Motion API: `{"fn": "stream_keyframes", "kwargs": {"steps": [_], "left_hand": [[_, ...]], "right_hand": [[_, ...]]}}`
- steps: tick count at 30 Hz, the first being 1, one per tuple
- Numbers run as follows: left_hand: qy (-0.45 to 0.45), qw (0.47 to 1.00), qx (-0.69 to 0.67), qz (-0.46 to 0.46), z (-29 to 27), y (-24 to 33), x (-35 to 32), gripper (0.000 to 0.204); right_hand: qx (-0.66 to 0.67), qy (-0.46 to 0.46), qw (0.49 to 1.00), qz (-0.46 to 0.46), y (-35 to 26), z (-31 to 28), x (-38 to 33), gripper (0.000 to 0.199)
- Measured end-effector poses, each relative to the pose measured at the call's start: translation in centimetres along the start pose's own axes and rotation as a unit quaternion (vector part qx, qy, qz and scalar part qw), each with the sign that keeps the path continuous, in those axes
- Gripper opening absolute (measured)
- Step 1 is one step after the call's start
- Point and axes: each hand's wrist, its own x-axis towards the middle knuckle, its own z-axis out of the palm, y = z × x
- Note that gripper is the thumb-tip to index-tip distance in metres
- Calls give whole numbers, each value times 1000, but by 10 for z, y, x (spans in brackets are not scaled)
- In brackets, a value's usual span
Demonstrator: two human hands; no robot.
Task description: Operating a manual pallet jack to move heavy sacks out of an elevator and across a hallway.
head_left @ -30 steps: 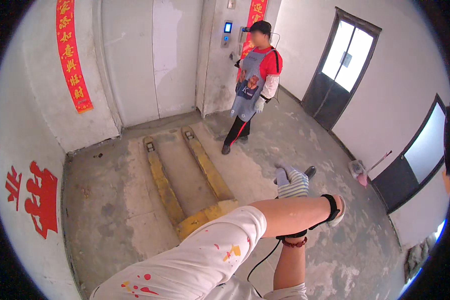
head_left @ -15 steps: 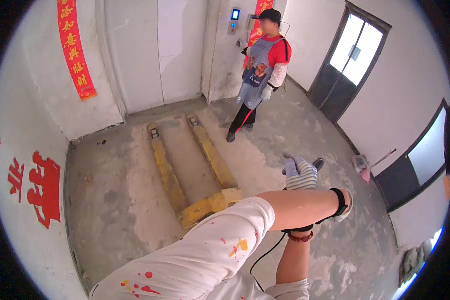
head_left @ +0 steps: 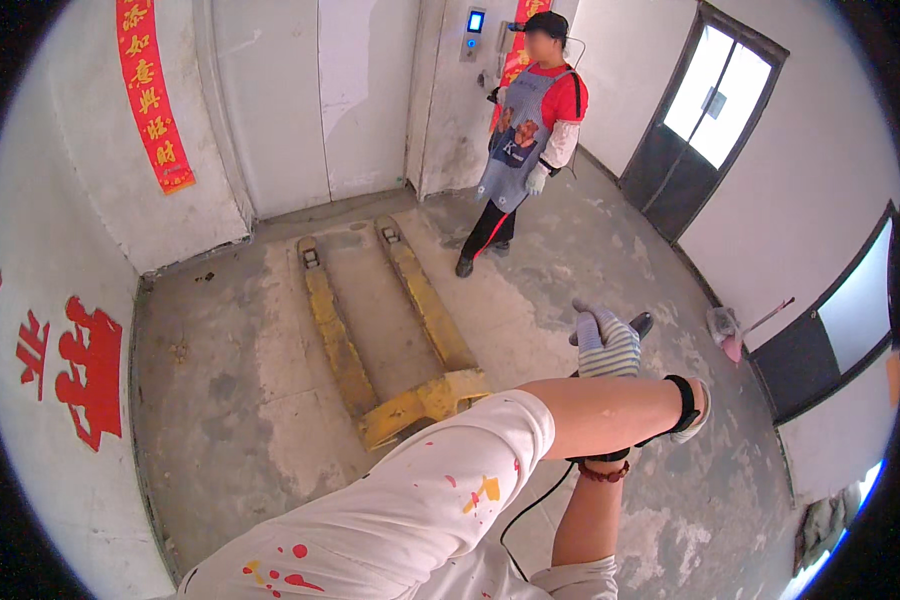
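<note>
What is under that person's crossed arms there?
Under the left hand and gloved right hand: bare concrete floor and the yellow pallet jack. Its handle end is covered by the sleeve.

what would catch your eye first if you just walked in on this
Probably the yellow pallet jack lying on the concrete floor in front of the closed lift doors. Next, the person's two crossed forearms in the foreground: the left hand and right hand both wear gloves, and the paint-spattered white sleeve stands out. A co-worker in an apron stands by the lift panel, and a red banner hangs on the left wall.
</note>
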Motion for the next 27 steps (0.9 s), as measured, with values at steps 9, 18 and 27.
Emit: {"fn": "stream_keyframes", "kwargs": {"steps": [9, 18, 27], "left_hand": [[8, 1000, 2, 16, 3, -1, 13, 44], [30, 999, -20, 22, 18, -14, 37, 45], [75, 996, -33, 44, 46, -15, 35, 47]], "right_hand": [[-3, -4, 1000, 0, -2, -2, -2, 27], [20, 13, 1000, -7, 0, -5, -7, 26], [92, 1, 969, -228, 30, -24, -38, 30]]}}
